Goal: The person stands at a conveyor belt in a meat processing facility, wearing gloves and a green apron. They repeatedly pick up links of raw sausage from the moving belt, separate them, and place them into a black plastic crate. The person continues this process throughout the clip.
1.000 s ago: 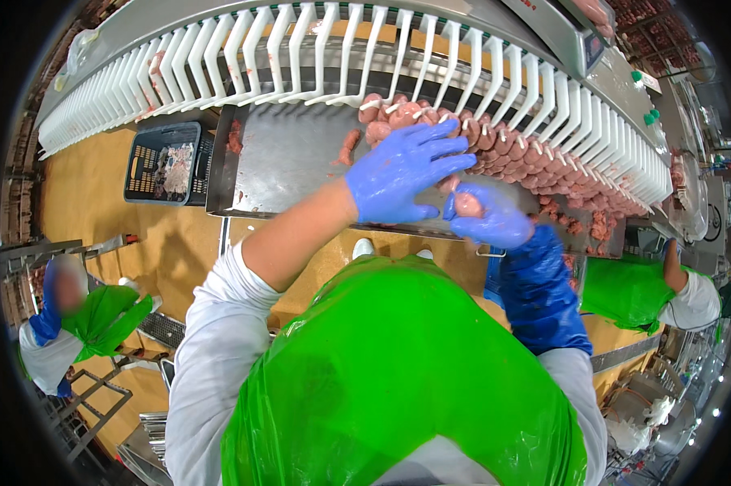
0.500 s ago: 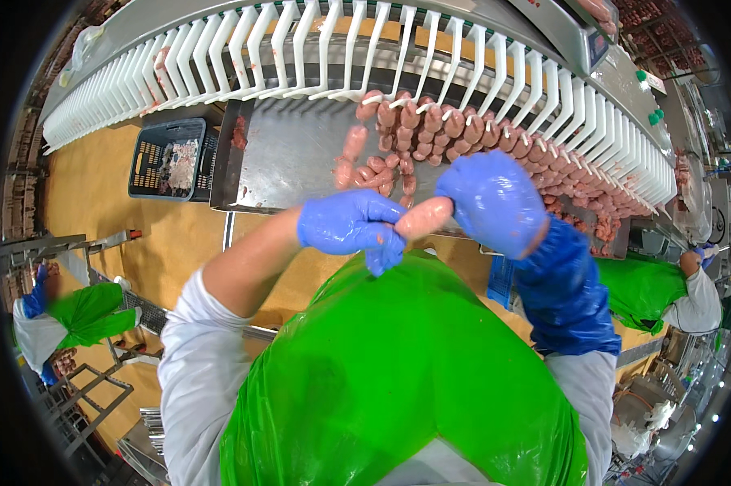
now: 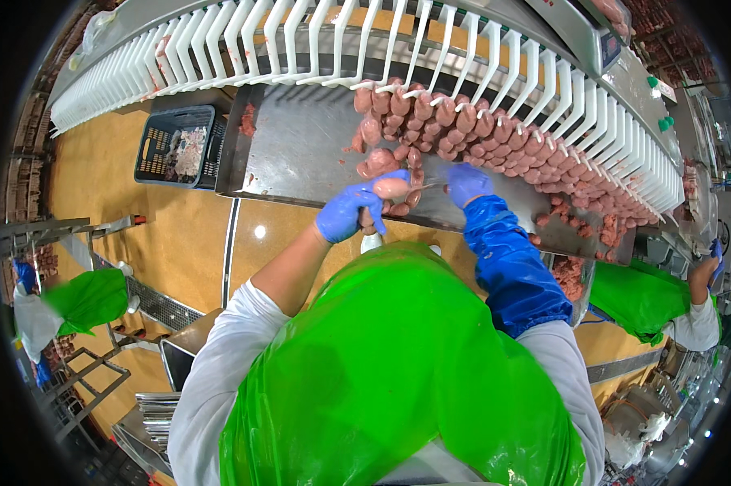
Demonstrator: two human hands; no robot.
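Note:
My left hand [image 3: 351, 212], in a blue glove, is closed around a plump pink sausage [image 3: 392, 189] at the near edge of the steel tray [image 3: 292, 154]. Another sausage end pokes out below its fingers. To the right, my right hand [image 3: 468, 185], gloved and blue-sleeved, is closed over the tray. A thin, blurred strand stretches from the sausage toward its fingertips; what they pinch I cannot make out. Linked sausages [image 3: 377, 164] lie on the tray just beyond my left hand. Long rows of sausage links [image 3: 466, 121] hang from white hooks [image 3: 495, 61].
A dark crate [image 3: 179, 146] with pale scraps stands left of the tray. Scraps of minced meat [image 3: 572, 215] lie at the tray's right end. People in green aprons, one at the left [image 3: 90, 312] and one at the right [image 3: 637, 300], are nearby.
Both hands have moved forward, over the tray's near edge. The right hand has lowered and drawn slightly left. The hooks and hanging sausages have shifted a little in view.

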